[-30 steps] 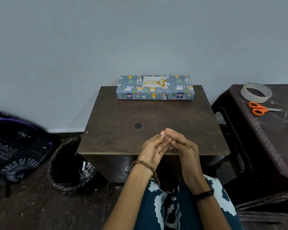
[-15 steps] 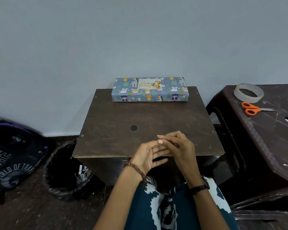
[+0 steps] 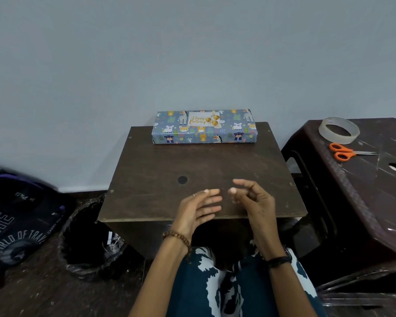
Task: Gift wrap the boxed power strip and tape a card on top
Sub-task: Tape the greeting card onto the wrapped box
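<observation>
Hovering over the near edge of the small brown table (image 3: 151, 170), my left hand (image 3: 196, 210) and right hand (image 3: 255, 202) face each other, a small gap between them, fingers loosely spread and holding nothing. The wrapped box (image 3: 204, 131) lies flat at the table's far edge against the wall, its animal-print paper closed all round, with the birthday card (image 3: 203, 119) lying on its top face. On the dark stool (image 3: 375, 191) to my right sit the tape roll (image 3: 338, 130) and orange-handled scissors (image 3: 343, 152), near each other.
</observation>
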The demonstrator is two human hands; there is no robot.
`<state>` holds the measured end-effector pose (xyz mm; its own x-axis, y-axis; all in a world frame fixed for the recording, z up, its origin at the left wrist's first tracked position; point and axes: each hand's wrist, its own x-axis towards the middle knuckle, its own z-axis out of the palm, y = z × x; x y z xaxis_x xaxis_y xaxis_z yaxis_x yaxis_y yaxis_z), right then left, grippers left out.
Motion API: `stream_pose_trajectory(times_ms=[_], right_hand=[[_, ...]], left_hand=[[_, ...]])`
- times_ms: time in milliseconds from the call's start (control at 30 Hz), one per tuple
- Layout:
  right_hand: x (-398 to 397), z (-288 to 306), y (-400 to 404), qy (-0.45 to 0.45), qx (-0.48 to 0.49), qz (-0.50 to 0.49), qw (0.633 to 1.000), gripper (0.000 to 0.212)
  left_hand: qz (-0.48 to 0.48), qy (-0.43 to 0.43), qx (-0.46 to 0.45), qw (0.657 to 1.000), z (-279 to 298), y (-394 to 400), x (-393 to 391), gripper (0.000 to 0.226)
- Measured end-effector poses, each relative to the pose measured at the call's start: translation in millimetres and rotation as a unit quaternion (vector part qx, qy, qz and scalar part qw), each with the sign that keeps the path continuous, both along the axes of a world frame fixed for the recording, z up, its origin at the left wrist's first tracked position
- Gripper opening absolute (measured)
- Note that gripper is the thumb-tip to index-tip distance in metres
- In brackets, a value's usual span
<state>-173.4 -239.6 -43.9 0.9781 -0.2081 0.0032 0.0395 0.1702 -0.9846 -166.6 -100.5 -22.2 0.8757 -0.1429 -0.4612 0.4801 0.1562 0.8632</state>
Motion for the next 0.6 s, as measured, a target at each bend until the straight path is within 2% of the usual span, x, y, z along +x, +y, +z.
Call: stream_pose_trajectory(times_ms=[100, 267, 367, 533, 600], right_hand=[[-1, -2, 1, 0.001, -0.006, 0.019, 1.000, 0.033], [-6, 7, 10, 0.009, 0.007, 0.054, 0.998, 0.036], [-8, 13, 26, 0.010, -0.007, 0.075, 0.997, 0.031], [6, 21, 63, -0.010, -0.147, 0.091, 0.985, 0.016], [15, 27, 85, -0.007, -0.122, 0.102, 0.987, 0.012]], left_hand=[[0.024, 0.009, 0.009, 1.000, -1, 3, -5, 0.024], [0.014, -0.006, 0.046, 0.999, 3, 7, -12, 0.019], [0.018, -0.028, 0.062, 0.997, 7, 18, -11, 0.019], [0.026, -0.055, 0.102, 0.993, 20, 60, 10, 0.025], [0.040, -0.058, 0.107, 0.992, 26, 83, 22, 0.025]])
